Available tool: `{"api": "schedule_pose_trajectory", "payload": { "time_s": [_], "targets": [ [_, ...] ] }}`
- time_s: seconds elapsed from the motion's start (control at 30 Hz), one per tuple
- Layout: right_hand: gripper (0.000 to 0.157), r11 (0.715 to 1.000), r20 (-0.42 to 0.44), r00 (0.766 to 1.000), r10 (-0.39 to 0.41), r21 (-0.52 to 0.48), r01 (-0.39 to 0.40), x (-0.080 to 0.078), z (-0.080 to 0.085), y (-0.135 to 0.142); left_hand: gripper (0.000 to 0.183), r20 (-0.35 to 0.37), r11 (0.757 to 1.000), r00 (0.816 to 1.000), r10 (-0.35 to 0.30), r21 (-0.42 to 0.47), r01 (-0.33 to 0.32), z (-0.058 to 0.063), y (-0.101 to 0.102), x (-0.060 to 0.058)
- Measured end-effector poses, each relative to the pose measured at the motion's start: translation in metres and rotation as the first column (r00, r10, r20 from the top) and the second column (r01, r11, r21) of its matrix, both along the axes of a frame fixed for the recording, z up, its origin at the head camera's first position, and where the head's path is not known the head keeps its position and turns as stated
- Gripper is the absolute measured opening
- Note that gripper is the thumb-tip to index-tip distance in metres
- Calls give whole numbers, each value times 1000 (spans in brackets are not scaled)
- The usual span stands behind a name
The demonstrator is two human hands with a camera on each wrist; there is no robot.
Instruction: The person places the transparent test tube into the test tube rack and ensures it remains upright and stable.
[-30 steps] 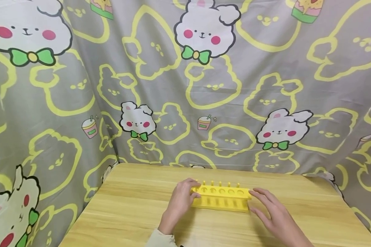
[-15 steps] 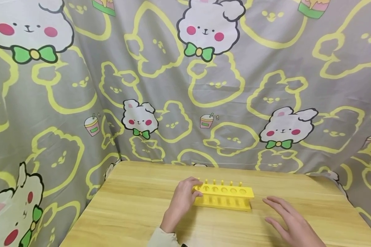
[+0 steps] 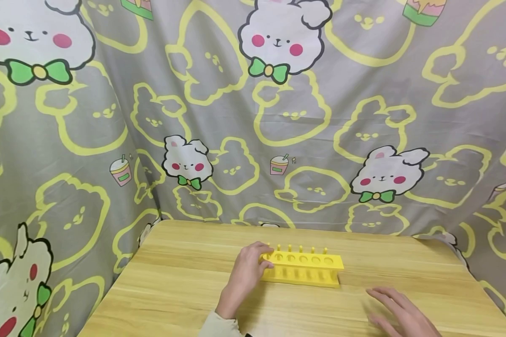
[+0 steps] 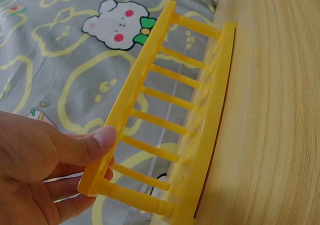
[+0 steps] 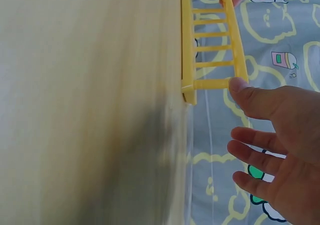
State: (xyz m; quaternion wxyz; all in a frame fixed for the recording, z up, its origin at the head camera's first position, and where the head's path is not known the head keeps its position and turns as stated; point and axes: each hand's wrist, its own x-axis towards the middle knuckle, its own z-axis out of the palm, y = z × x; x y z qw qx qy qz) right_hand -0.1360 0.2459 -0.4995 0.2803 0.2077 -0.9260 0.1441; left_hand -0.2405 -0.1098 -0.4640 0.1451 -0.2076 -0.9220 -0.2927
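A yellow test tube rack point(image 3: 300, 271) stands upright on the wooden table, with a row of round holes in its top plate and a row of pegs along the back. My left hand point(image 3: 248, 267) grips the left end of the top plate. In the left wrist view the thumb point(image 4: 102, 137) lies on the plate's edge and the other fingers curl beneath it. To the right of the rack, apart from it, my right hand point(image 3: 402, 311) is over the table with nothing in it. Its fingers are loosely spread in the right wrist view point(image 5: 280, 145).
The wood-grain table point(image 3: 173, 281) spreads around the rack on all sides. Behind it and at both sides hangs a grey curtain point(image 3: 232, 117) printed with white rabbits and yellow outlines, reaching down to the table's back edge.
My right hand has left the rack's right end and moved right and towards me. The left hand keeps its grip, and the rack stays in place.
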Motion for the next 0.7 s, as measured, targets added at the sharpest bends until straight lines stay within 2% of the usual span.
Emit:
{"api": "schedule_pose_trajectory", "payload": {
  "time_s": [0.13, 0.3, 0.53, 0.7],
  "targets": [
    [56, 999, 41, 999, -32, -3, 32, 5, -6, 5, 36, -6, 1000, 1000, -2, 7, 2, 0, 0, -1],
    [53, 1000, 91, 996, -16, -19, 18, 12, -17, 15, 36, 15, 1000, 1000, 8, 16, -8, -3, -1, 1],
    [50, 1000, 50, 999, -6, -24, 7, 15, -32, 27, 36, -17, 1000, 1000, 5, 21, -5, -3, 0, 1],
    [50, 1000, 45, 999, 13, -24, -12, 17, -36, 36, 36, -30, 1000, 1000, -3, 21, 3, -2, 0, 0]
  ]
}}
